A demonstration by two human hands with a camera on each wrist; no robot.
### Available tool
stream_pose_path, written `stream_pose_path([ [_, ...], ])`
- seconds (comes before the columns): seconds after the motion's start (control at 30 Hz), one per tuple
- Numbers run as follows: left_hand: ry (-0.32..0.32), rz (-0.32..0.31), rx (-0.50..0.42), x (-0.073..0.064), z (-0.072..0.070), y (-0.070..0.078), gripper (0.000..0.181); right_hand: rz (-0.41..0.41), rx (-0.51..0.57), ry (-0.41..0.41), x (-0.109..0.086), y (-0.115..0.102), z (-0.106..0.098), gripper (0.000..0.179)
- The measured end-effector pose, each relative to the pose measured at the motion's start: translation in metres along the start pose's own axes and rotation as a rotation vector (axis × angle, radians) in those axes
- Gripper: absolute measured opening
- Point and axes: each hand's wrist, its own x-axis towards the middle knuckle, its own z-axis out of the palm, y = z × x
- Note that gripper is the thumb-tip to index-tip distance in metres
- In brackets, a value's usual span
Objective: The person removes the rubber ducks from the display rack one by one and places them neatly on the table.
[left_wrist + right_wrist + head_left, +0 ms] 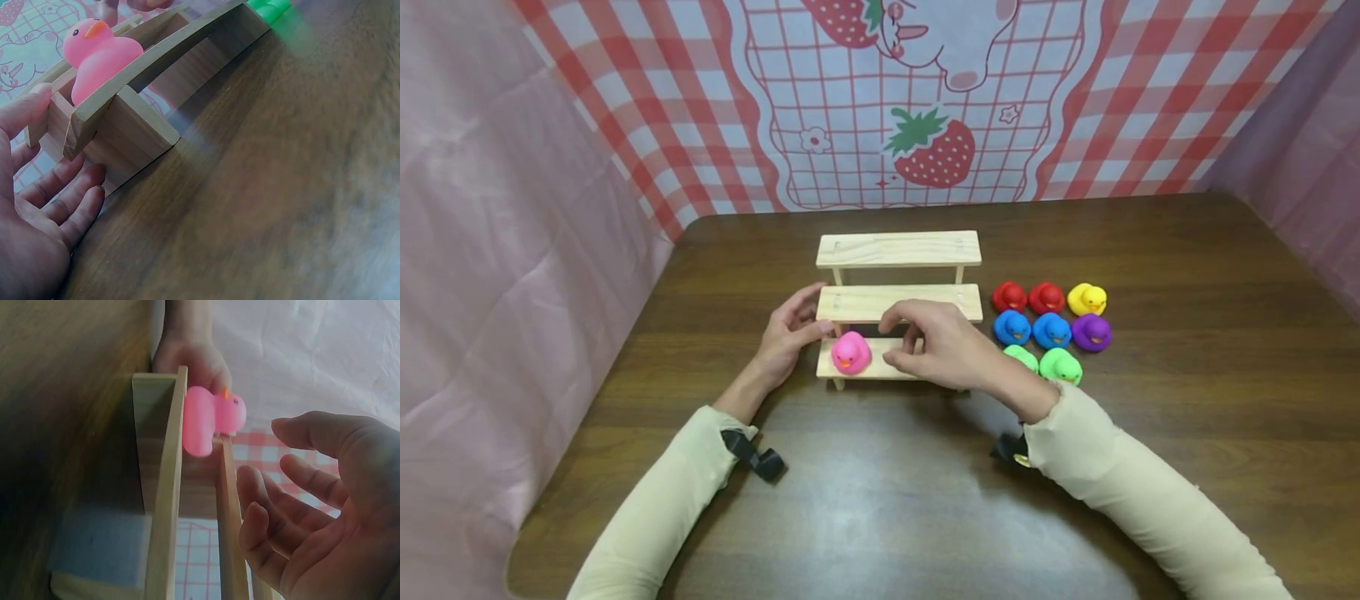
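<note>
A three-tier wooden display rack [898, 302] stands on the table. On the left end of its lowest tier sits a pink rubber duck [851, 353], upright and apart from both hands. My left hand [784, 340] holds the rack's left end, with the thumb and a finger about the end of the middle tier; the other fingers lie loose beside the wood in the left wrist view. Over the lowest tier, right of the pink duck, hovers my right hand [946, 346]. Its fingers are bent loosely with nothing between them, as the right wrist view shows.
Right of the rack, rubber ducks stand in rows: red [1047, 297], yellow [1087, 299], blue [1051, 331], purple [1092, 332] and green [1061, 367]. My right forearm partly covers the green ones. A checked strawberry cloth [700, 108] hangs behind the brown table [865, 517].
</note>
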Motion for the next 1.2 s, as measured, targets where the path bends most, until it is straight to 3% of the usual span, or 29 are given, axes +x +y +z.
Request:
stream_pose_path([
  [0.37, -0.017, 0.010, -0.031, 0.000, 0.000, -0.001, 0.067, -0.043, 0.024, -0.003, 0.013, -0.007, 0.020, 0.027],
  [1.2, -0.010, 0.021, -0.010, 0.001, -0.002, -0.002, 0.067, -0.028, -0.166, 0.035, 0.020, -0.012, 0.043, 0.025],
])
